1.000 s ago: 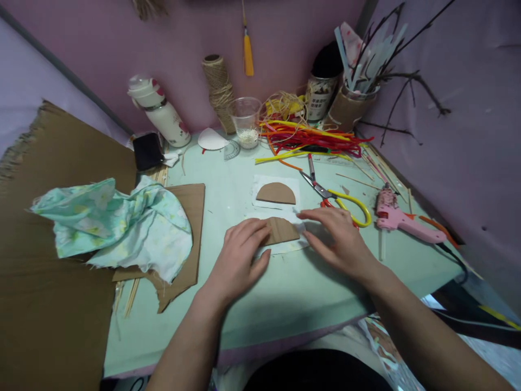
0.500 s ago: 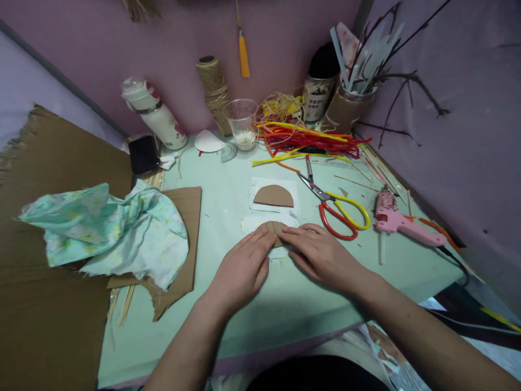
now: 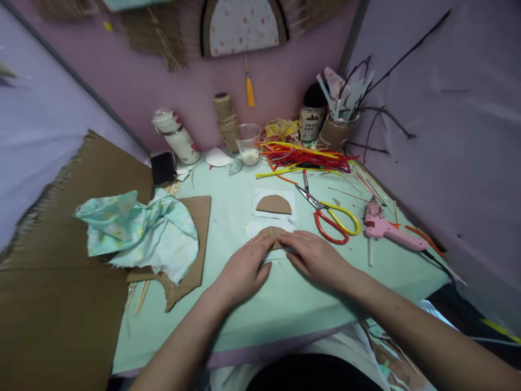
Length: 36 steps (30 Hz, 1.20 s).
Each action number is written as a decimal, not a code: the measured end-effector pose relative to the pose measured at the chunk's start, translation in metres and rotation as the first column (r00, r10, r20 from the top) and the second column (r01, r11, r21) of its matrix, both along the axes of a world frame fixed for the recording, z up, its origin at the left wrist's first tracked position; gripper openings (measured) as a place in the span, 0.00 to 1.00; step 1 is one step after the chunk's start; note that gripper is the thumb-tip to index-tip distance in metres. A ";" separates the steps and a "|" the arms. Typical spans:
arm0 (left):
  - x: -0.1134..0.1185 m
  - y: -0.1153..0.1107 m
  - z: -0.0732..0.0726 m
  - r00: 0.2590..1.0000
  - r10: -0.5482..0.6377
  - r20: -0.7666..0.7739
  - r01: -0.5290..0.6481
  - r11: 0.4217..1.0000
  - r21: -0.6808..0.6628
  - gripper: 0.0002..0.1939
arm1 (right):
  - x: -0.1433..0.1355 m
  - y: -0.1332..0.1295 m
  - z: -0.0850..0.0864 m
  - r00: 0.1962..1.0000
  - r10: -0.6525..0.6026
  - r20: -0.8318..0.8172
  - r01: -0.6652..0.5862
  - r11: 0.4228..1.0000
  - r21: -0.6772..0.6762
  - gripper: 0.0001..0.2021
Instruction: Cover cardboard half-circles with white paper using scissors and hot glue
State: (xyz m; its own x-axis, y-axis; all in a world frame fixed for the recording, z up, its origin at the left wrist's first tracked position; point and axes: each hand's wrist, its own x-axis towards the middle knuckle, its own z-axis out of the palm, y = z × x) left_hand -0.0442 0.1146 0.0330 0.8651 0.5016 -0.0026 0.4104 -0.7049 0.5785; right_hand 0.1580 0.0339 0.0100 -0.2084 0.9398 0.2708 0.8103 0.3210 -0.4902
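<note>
Since the earliest picture, the right hand (image 3: 317, 259) has moved in from the right end of the lower cardboard half-round (image 3: 274, 232) to lie over its right side, and the view has tilted up to show more of the wall hanging (image 3: 244, 27). The left hand (image 3: 243, 269) lies over the left side. Both hands rest palm down, fingers laid on the cardboard and thumbs spread apart from them, clamped on nothing visible. The half-round lies on a pale fabric piece (image 3: 251, 229) on the table (image 3: 230, 203), nearest the person. Just beyond it, an upper cardboard half-round (image 3: 274, 204) sits on a white fabric piece (image 3: 288, 196). Scissors (image 3: 316, 203) with one red and one yellow handle lie to the right, then a pink glue gun (image 3: 380, 227). Crumpled floral fabric (image 3: 142, 233) covers part of a cardboard sheet (image 3: 203, 217) on the left.
</note>
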 end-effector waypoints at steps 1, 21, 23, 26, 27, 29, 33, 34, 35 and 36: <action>0.000 -0.001 0.003 1.000 0.001 0.022 -0.001 1.000 -0.011 0.31 | -0.001 0.000 0.001 1.000 0.004 -0.020 -0.004 1.000 0.005 0.18; 0.014 0.053 -0.018 0.849 0.526 0.050 -0.527 0.850 -0.004 0.05 | 0.004 0.030 -0.001 0.862 -0.479 -0.169 0.460 0.877 -0.141 0.08; 0.010 0.059 -0.019 0.812 0.533 0.237 -0.479 0.841 -0.252 0.05 | 0.003 0.036 0.007 0.812 -0.432 -0.393 0.387 0.902 -0.192 0.10; 0.003 0.070 -0.020 0.677 0.628 0.384 -0.371 0.742 -0.559 0.09 | -0.001 0.054 0.019 0.681 -0.433 -0.590 0.308 0.901 -0.305 0.12; 0.002 0.073 -0.020 0.630 0.670 0.393 -0.357 0.699 -0.620 0.11 | -0.003 0.062 0.021 0.636 -0.441 -0.633 0.286 0.897 -0.337 0.12; -0.001 0.077 -0.020 0.538 0.747 0.390 -0.354 0.620 -0.700 0.14 | -0.009 0.079 0.023 0.555 -0.429 -0.712 0.217 0.902 -0.374 0.12; -0.002 0.080 -0.014 0.389 0.854 0.345 -0.351 0.483 -0.802 0.19 | -0.026 0.106 0.018 0.496 -0.334 -0.802 0.036 0.930 -0.366 0.19; -0.003 0.080 -0.012 0.368 0.872 0.322 -0.346 0.449 -0.824 0.20 | -0.030 0.109 0.016 0.481 -0.331 -0.812 0.034 0.932 -0.360 0.20; -0.004 0.080 -0.009 0.354 0.884 0.305 -0.330 0.424 -0.844 0.21 | -0.033 0.111 0.015 0.470 -0.335 -0.816 0.040 0.932 -0.360 0.21; -0.005 0.080 -0.007 0.350 0.887 0.300 -0.300 0.410 -0.862 0.22 | -0.035 0.112 0.014 0.461 -0.339 -0.820 0.055 0.934 -0.354 0.21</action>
